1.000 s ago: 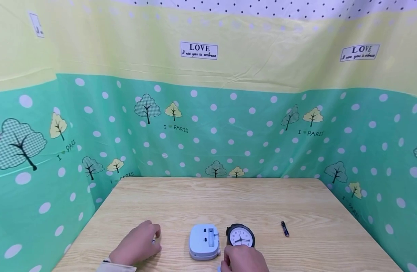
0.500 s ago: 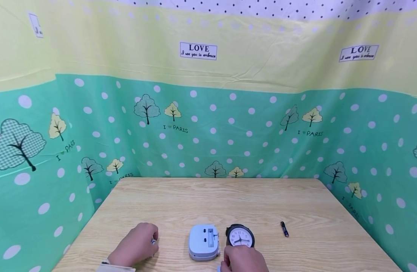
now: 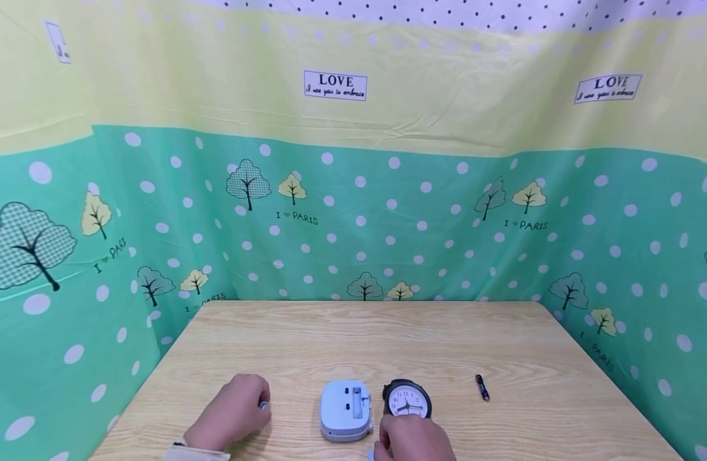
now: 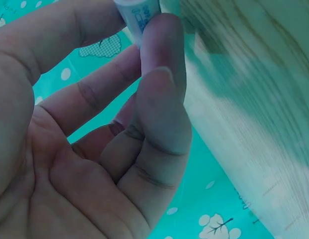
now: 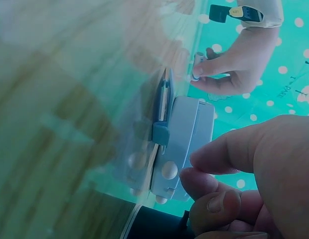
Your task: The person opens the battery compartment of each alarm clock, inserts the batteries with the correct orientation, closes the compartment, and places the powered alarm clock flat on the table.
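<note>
My left hand (image 3: 235,413) is above the table's left part, thumb and fingers pinching a small white battery (image 4: 138,14) with blue print. Most of that battery is hidden by the hand in the head view. A light blue square case (image 3: 345,413) lies mid-table, showing two black knobs and a battery slot (image 3: 358,402). Near it my right hand (image 3: 417,440) is low in front of a round black clock (image 3: 408,400) with a white dial. Its fingers are curled, thumb and index tips close together. A light blue bit (image 3: 371,455) peeks out beside them; whether they hold it is unclear.
A short dark stick-like object (image 3: 483,388) lies right of the clock. The wooden table (image 3: 376,333) is enclosed at the back and sides by a green and yellow curtain (image 3: 365,211). A dark wrist device (image 5: 239,12) is on my left wrist.
My left thumb and fingers have drawn closer together around the battery. The right hand, the case and the clock stay where they were.
</note>
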{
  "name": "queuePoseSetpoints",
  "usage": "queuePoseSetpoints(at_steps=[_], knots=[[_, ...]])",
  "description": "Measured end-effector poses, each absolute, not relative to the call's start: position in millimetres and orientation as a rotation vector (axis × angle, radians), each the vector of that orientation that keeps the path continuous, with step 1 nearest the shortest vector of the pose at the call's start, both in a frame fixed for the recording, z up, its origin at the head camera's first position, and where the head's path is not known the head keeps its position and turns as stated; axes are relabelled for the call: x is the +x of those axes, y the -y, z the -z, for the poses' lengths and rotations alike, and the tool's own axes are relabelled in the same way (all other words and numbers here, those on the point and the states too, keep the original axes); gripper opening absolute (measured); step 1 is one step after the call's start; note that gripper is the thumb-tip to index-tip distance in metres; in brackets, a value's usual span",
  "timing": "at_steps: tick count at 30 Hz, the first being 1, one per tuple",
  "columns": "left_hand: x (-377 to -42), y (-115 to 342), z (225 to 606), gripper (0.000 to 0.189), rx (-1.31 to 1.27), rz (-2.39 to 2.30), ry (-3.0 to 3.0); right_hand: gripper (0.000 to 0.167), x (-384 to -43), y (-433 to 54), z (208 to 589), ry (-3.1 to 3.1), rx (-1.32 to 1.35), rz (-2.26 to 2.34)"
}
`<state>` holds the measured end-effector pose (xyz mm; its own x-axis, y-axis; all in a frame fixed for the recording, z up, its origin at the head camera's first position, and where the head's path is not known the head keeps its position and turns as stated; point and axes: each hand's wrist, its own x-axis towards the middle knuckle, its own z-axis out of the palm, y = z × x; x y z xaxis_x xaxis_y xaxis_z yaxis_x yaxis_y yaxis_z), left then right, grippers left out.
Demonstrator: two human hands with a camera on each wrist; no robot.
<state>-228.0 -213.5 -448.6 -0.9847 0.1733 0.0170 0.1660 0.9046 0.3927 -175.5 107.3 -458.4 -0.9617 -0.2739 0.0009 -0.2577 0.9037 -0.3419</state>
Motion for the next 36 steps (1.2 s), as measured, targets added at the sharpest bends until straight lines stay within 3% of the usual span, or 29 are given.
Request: queuePoseSetpoints(at_steps=[26, 36], knots=[[-240.2, 189.6, 437.7, 0.008, 0.31, -0.599, -3.165, 0.018, -175.5, -107.1, 455.6, -3.063, -0.406, 0.547], [-241.5, 176.3, 433.3, 0.008, 0.372, -0.609, -3.19, 0.036, -172.8, -107.6, 453.3, -2.998, -0.45, 0.633]])
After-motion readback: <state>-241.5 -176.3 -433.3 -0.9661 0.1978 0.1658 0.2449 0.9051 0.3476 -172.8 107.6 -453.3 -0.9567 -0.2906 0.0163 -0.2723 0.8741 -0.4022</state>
